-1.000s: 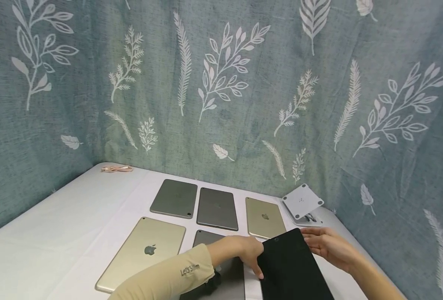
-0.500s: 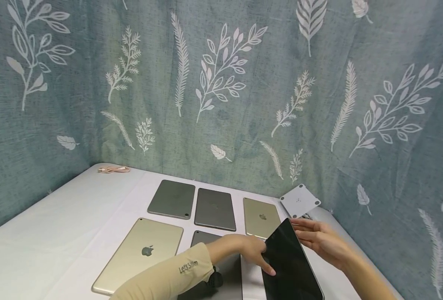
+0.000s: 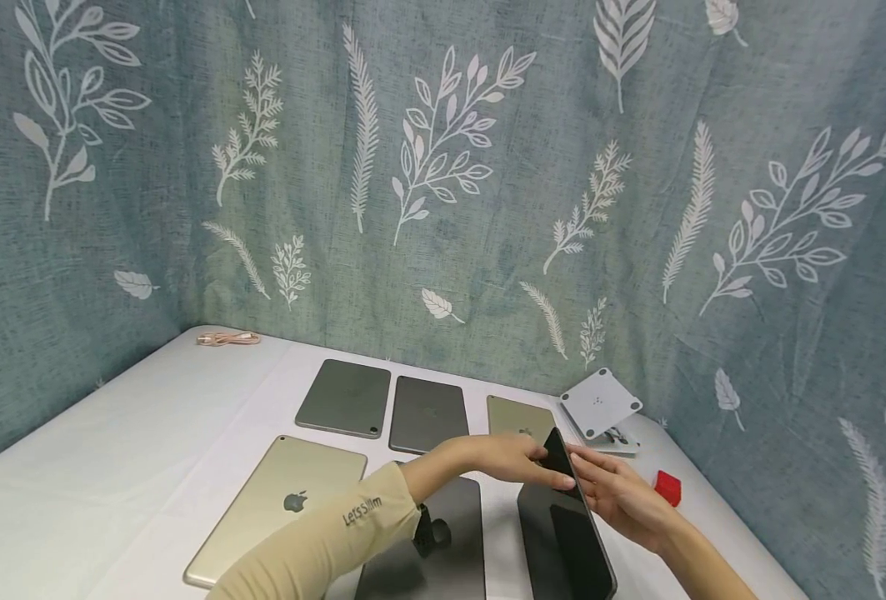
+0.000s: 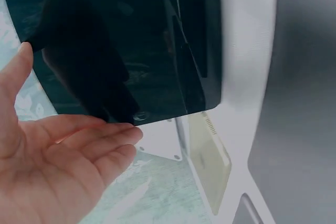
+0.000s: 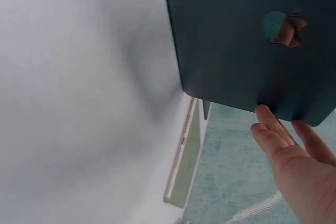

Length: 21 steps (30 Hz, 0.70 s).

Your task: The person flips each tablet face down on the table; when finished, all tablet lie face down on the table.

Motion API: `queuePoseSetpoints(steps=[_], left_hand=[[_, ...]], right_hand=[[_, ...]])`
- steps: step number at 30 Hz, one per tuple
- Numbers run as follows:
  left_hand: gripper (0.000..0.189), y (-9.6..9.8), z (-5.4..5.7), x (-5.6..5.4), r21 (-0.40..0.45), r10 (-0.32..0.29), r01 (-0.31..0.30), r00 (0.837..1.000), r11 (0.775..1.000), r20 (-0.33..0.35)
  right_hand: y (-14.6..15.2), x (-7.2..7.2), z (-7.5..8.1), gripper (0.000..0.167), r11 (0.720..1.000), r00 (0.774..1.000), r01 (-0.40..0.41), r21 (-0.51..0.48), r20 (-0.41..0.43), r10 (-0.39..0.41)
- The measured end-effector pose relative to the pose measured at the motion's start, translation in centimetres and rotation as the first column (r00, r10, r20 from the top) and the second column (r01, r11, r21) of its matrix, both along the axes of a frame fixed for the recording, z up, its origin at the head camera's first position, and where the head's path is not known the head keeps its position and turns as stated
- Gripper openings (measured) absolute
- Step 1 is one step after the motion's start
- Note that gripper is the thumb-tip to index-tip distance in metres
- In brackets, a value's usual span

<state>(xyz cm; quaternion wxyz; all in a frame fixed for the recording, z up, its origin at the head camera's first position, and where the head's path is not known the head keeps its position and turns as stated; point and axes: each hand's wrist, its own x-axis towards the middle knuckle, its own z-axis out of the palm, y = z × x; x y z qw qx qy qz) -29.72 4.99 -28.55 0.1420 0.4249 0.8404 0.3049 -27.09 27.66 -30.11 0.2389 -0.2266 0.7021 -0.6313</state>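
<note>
A dark tablet (image 3: 578,542) is raised on its long side, its glossy screen facing left and its back with an apple logo (image 5: 286,29) facing right. My left hand (image 3: 513,460) holds it at the upper far corner. In the left wrist view, the left thumb (image 4: 22,59) presses one long edge and the fingers (image 4: 113,142) lie along the short edge. On the other side, my right hand (image 3: 618,498) touches the same tablet with fairly straight fingers; their tips (image 5: 263,111) meet its far edge in the right wrist view.
A larger gold tablet (image 3: 285,508) and a dark one (image 3: 450,550) lie face down to the left. Behind are two dark tablets (image 3: 345,396) (image 3: 429,412) and a smaller gold one (image 3: 513,414). A white stand (image 3: 600,404), a red block (image 3: 668,487) and a coiled cable (image 3: 228,338) lie farther out.
The held tablet has tipped up from nearly flat onto its long side. My left hand has moved up and right along it; the right hand has shifted left, revealing the red block.
</note>
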Motion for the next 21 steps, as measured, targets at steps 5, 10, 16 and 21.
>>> queuePoseSetpoints(steps=[5, 10, 16, 21], left_hand=[[0.051, -0.9, 0.8, -0.1, 0.031, 0.074, -0.074, 0.997, 0.997, -0.003], [0.072, -1.9, 1.1, 0.1, 0.031, 0.126, -0.126, 0.992, 0.992, 0.012], [0.085, -3.3, 1.0, -0.2, 0.031, 0.095, -0.096, 0.995, 0.995, 0.012], [0.097, -4.5, 0.8, -0.5, -0.012, 0.08, -0.081, 0.996, 0.997, -0.047]], right_hand=[[-0.6, -0.2, -1.1, 0.074, 0.995, 1.0, 0.013, 0.097, 0.009, -0.014], [-1.0, -0.3, -2.3, 0.074, 0.999, 0.999, -0.013, 0.043, 0.046, 0.011], [-1.6, -0.5, -3.5, 0.07, 0.998, 0.996, -0.057, 0.039, 0.065, 0.054], [-2.0, -0.6, -4.1, 0.071, 0.989, 1.0, -0.014, 0.149, 0.022, 0.011]])
